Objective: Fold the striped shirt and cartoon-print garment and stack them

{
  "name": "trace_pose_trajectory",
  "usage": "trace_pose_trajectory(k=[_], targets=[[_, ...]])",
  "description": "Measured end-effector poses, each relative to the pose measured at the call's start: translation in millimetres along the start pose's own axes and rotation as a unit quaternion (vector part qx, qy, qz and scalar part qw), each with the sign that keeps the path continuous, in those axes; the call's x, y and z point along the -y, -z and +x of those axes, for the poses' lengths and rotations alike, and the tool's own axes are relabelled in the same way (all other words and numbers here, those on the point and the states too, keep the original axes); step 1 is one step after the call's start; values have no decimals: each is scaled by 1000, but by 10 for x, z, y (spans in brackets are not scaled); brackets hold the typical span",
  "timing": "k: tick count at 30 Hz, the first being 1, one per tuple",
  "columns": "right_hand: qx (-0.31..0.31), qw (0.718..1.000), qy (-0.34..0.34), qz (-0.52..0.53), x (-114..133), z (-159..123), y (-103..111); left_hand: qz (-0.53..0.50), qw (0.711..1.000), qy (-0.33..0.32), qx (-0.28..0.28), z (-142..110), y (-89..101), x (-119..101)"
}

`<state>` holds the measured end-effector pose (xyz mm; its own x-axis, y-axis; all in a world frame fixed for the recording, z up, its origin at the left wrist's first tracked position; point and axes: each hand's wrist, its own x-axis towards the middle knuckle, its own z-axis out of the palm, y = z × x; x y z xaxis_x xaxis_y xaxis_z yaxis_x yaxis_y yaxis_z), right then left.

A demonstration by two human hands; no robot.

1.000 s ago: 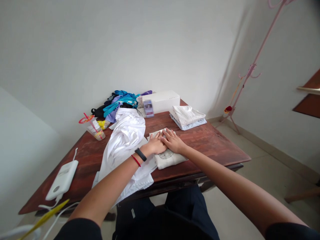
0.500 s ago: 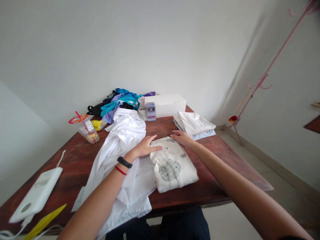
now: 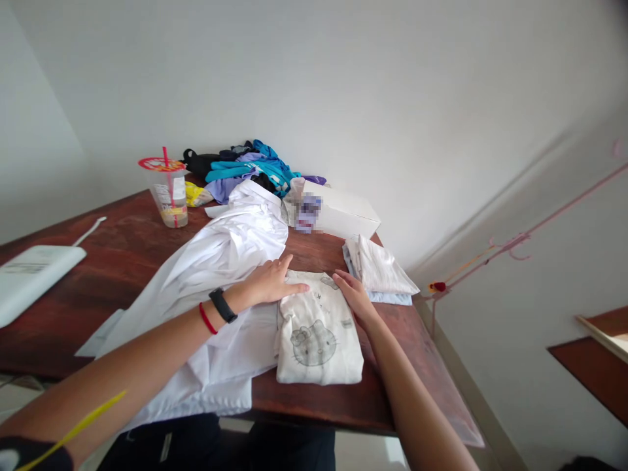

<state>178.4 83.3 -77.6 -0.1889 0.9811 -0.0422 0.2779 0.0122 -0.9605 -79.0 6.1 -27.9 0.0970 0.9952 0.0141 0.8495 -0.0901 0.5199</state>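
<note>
A folded cream shirt (image 3: 316, 333) with a cat print lies on the dark wooden table (image 3: 122, 268) near its front edge. My left hand (image 3: 269, 282) rests flat at the shirt's top left corner, fingers stretched out, a black band and a red string on its wrist. Along the shirt's upper right edge lies my right hand (image 3: 354, 297), fingers straight and together. A crumpled white shirt (image 3: 220, 275) spreads to the left, partly under my left forearm.
A folded stack of pale clothes (image 3: 377, 269) sits right of my hands. Behind are a white box (image 3: 341, 212), a heap of blue, purple and black clothes (image 3: 245, 170), and a plastic cup with a red straw (image 3: 169, 193). A white device (image 3: 29, 278) lies far left.
My hands have parted from the middle of the folded shirt to its top corners. The view has swung left and closer to the table.
</note>
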Motion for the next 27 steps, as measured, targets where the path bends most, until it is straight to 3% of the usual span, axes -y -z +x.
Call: trace_pose_trajectory(k=[7,11,18,24,27], targets=[[33,993,-1,117,114,-103,-31,-129,991,-5,28,28,-38,74],[47,987,-28,154,177,-167,-23,-141,990,18,16,84,-102,138],[127,972,-100,169,225,-236,53,-172,985,-12,-2,141,-182,199],[106,986,-45,117,276,-269,11,-219,974,-47,-13,142,-201,199],[91,989,-4,113,300,-277,-22,-268,963,-17,-10,139,-182,163]])
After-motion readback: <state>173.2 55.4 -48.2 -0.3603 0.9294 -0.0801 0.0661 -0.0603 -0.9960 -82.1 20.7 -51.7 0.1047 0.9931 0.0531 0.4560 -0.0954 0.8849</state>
